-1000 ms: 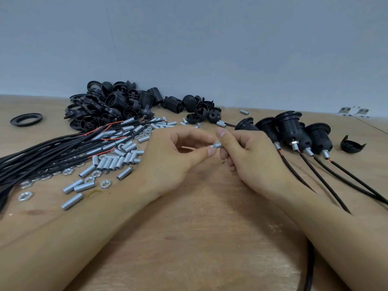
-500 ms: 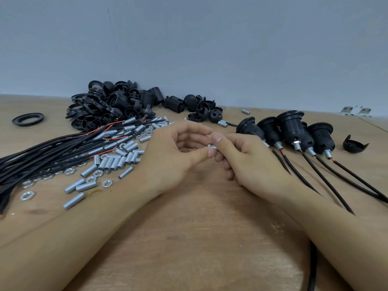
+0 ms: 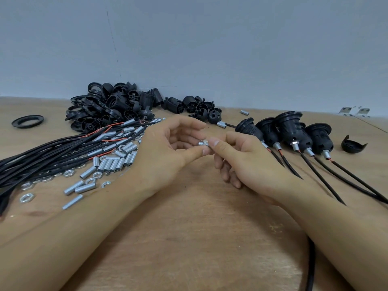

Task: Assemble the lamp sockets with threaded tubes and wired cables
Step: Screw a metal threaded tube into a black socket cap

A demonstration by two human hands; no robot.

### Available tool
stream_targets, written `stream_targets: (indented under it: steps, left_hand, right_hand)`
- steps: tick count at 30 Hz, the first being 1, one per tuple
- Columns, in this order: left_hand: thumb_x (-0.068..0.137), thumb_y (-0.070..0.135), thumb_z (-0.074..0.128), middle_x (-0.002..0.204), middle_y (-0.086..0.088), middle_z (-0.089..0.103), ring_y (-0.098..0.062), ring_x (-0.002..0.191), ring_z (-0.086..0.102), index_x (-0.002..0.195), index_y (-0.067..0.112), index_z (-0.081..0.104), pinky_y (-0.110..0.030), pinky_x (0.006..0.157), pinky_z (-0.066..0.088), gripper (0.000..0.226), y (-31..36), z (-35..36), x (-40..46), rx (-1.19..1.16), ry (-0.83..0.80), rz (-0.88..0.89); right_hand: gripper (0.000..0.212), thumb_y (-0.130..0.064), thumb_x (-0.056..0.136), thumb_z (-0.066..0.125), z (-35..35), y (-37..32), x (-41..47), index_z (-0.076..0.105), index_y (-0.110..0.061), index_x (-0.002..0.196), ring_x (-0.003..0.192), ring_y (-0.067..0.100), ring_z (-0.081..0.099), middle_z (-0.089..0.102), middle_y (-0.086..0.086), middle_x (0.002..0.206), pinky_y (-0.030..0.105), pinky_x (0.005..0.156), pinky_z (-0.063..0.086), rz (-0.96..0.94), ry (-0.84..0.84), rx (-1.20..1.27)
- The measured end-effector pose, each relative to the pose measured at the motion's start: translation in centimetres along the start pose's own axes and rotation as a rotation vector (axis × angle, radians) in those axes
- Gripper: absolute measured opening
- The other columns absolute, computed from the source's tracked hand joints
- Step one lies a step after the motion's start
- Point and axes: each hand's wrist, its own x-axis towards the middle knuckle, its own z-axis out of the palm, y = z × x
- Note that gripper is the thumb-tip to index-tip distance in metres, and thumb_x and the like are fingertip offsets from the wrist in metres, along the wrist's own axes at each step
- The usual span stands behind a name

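Silver metal is all that shows of the part in play: a short threaded steel tube with a small hex nut on it [image 3: 203, 142], pinched at its ends between the left hand [image 3: 168, 152] and the right hand [image 3: 241, 158], just above the pale wooden table [image 3: 199, 238]. Each grip is a thumb-and-forefinger pinch pressed onto the piece; the other fingers curl loosely and hold nothing.

The likeliest fault, as I judge it, is a cross-threaded nut: the threads are fine, the fingertips cover most of the tube, and a slightly tilted start would bind. A slip is the other risk. The piece is small and smooth, and a lost pinch would drop it straight below the grip, where it could roll left into the scatter of loose silver tubes and nuts [image 3: 109, 164] and be lost among them.

Left of the grip, the bundle of black cables with red leads [image 3: 42, 152] lies near the forearm and could be dragged. Right of it, the row of finished black sockets on their cables [image 3: 294, 131] sits close to the right wrist; a wide elbow move might knock them.
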Motion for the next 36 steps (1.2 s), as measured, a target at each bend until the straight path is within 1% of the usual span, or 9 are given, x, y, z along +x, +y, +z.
stream_targets:
  steps: [5,8,14,17,19,24,27,31,36]
  left_hand:
    - [0.070,-0.004,0.083,0.091,-0.007,0.069,-0.012,0.080,0.065,0.102,0.015,0.068,-0.021,0.075,0.053,0.040,0.0,0.2,-0.2,0.051,-0.027,0.060]
    - [0.074,-0.010,0.079,0.095,-0.012,0.069,-0.015,0.080,0.063,0.103,0.013,0.067,-0.026,0.078,0.053,0.039,0.0,0.2,-0.3,0.095,-0.065,0.119]
    - [0.072,0.017,0.082,0.097,-0.013,0.071,-0.018,0.084,0.067,0.105,0.012,0.068,-0.028,0.081,0.056,0.036,0.0,0.4,-0.4,0.027,-0.066,0.048]
    - [0.076,0.006,0.079,0.095,-0.014,0.072,-0.024,0.085,0.068,0.103,0.008,0.069,-0.032,0.083,0.057,0.029,-0.2,0.3,-0.2,0.031,-0.043,0.083]
    - [0.076,-0.002,0.079,0.095,-0.011,0.072,-0.020,0.084,0.067,0.102,0.011,0.069,-0.028,0.080,0.055,0.031,-0.3,0.1,-0.2,0.045,-0.051,0.104]
    - [0.077,0.002,0.081,0.095,-0.005,0.072,-0.015,0.087,0.067,0.103,0.016,0.069,-0.022,0.077,0.053,0.032,-0.7,0.0,-0.1,0.083,-0.054,0.096]
    - [0.081,0.010,0.079,0.087,0.005,0.072,-0.005,0.082,0.066,0.098,0.021,0.072,-0.019,0.076,0.053,0.021,-1.2,-0.4,0.1,0.269,-0.015,0.079]
    - [0.087,0.018,0.074,0.088,0.016,0.069,0.006,0.088,0.058,0.094,0.024,0.073,-0.008,0.074,0.039,0.009,-1.6,-1.9,0.6,0.559,0.043,0.141]
    - [0.089,0.027,0.071,0.094,0.007,0.066,-0.018,0.097,0.052,0.102,0.020,0.072,-0.022,0.087,0.035,0.015,-2.1,-3.8,1.2,0.907,-0.007,0.216]
  right_hand:
    - [0.033,-0.034,0.099,0.053,-0.2,-0.1,0.2,0.062,-0.010,0.079,0.047,0.015,0.049,0.055,0.000,0.059,0.024,0.038,0.032,0.074,-0.014,0.076]
    - [0.038,-0.035,0.100,0.051,-0.4,-0.3,0.2,0.057,-0.016,0.068,0.047,0.015,0.047,0.052,0.001,0.057,0.025,0.041,0.030,0.145,-0.041,0.172]
    - [0.032,-0.034,0.099,0.053,-0.3,-0.3,0.2,0.057,-0.015,0.074,0.049,0.015,0.047,0.051,0.000,0.059,0.025,0.042,0.029,0.114,-0.061,0.201]
    - [0.033,-0.031,0.101,0.050,-0.1,-0.4,0.1,0.052,-0.015,0.072,0.048,0.016,0.047,0.050,0.001,0.059,0.024,0.041,0.028,0.116,-0.077,0.217]
    - [0.036,-0.030,0.101,0.048,0.0,-0.4,0.2,0.049,-0.016,0.069,0.047,0.016,0.046,0.049,0.001,0.058,0.026,0.042,0.027,0.127,-0.083,0.216]
    - [0.036,-0.031,0.101,0.048,0.0,-0.3,0.3,0.050,-0.017,0.068,0.047,0.016,0.046,0.049,0.000,0.058,0.026,0.042,0.027,0.122,-0.072,0.187]
    - [0.037,-0.032,0.101,0.049,-0.4,-0.1,0.4,0.051,-0.018,0.066,0.047,0.016,0.047,0.050,0.001,0.058,0.025,0.041,0.029,0.144,-0.032,0.211]
    - [0.035,-0.031,0.100,0.050,-1.0,-0.1,0.5,0.050,-0.016,0.068,0.046,0.016,0.047,0.051,0.002,0.058,0.023,0.038,0.031,0.166,0.007,0.223]
    - [0.035,-0.034,0.099,0.051,-0.9,0.1,0.5,0.052,-0.017,0.068,0.047,0.015,0.048,0.053,0.001,0.059,0.024,0.039,0.032,0.195,0.000,0.198]
